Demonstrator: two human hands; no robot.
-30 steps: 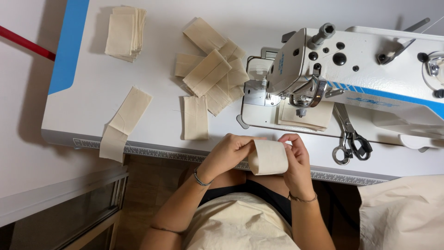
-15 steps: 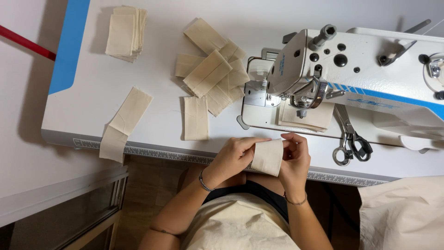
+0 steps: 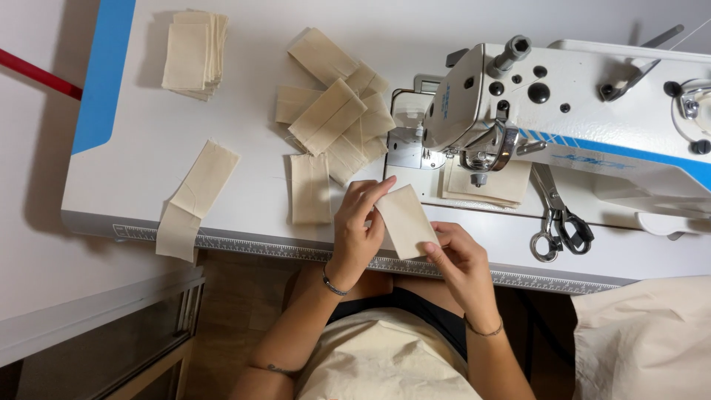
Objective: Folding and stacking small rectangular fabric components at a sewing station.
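Observation:
Both hands hold one small cream fabric piece (image 3: 406, 220) flat over the front edge of the white sewing table (image 3: 244, 148). My left hand (image 3: 358, 226) pinches its upper left corner, fingers pointing toward the machine. My right hand (image 3: 458, 259) grips its lower right end. The white sewing machine (image 3: 563, 96) stands just beyond, with folded cream fabric (image 3: 489, 181) lying under its presser foot.
A loose heap of cream fabric pieces (image 3: 333, 111) lies left of the machine, a neat stack (image 3: 194, 53) at the far left, and one long strip (image 3: 194, 196) hangs over the table edge. Scissors (image 3: 557, 218) lie right of my hands. Cream cloth (image 3: 644, 337) sits at lower right.
The fabric piece was curled between both hands near the table edge; now it is flattened, tilted and lifted further over the table, with the left hand raised along its upper corner.

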